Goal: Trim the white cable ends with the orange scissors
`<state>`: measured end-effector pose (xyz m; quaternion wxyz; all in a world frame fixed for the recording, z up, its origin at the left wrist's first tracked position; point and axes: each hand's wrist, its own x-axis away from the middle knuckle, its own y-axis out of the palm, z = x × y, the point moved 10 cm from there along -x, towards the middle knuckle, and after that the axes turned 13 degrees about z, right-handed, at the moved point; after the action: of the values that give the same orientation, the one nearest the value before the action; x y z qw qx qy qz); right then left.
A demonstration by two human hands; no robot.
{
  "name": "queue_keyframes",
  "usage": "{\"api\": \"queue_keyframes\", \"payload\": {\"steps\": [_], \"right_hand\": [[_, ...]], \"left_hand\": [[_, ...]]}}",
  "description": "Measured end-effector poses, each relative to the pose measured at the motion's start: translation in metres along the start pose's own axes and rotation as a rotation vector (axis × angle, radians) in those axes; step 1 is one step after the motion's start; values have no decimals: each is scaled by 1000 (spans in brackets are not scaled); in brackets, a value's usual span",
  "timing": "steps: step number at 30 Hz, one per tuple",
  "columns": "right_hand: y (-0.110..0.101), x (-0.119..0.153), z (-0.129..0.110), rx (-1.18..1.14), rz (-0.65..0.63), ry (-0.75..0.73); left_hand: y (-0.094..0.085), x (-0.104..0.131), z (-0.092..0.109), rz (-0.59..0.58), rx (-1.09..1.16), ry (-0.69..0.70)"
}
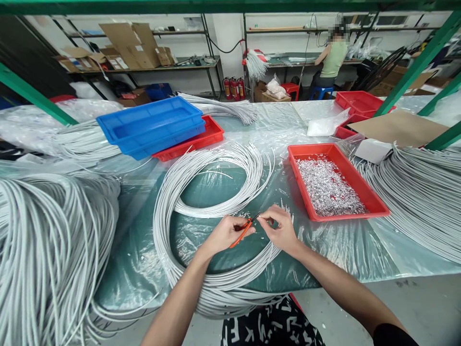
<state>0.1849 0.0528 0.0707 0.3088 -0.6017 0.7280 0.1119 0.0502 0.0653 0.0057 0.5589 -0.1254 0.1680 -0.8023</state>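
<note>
My left hand [227,232] is closed around the orange handles of a small pair of pliers [242,232], whose dark jaws point right. Fingertips of my right hand [279,226] are pinched at the jaw tips; what they hold is too small to name. Around and below both hands lies a large coil of white cable [162,221], with several cable ends showing behind my right hand. A red tray [374,211] to the right of my hands holds many small shiny metal pieces [324,187].
Heaps of grey-white cable lie at the left [54,240] and right [425,197]. Blue trays [151,122] rest on a red tray [212,132] behind the coil. Green frame bars cross overhead. A person [333,57] sits at a far bench.
</note>
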Motion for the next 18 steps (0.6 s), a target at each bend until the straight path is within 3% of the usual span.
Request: {"api": "queue_keyframes", "payload": {"steps": [3,8,18], "right_hand": [[2,0,-1,27,-16,-38],[15,4,15,-124,-187,119],[50,26,44,-672,-474,671]], "left_hand": [[1,0,-2,-1,-1,-5],[0,-1,0,1,-12,9],[-2,0,12,1,-58,64]]}}
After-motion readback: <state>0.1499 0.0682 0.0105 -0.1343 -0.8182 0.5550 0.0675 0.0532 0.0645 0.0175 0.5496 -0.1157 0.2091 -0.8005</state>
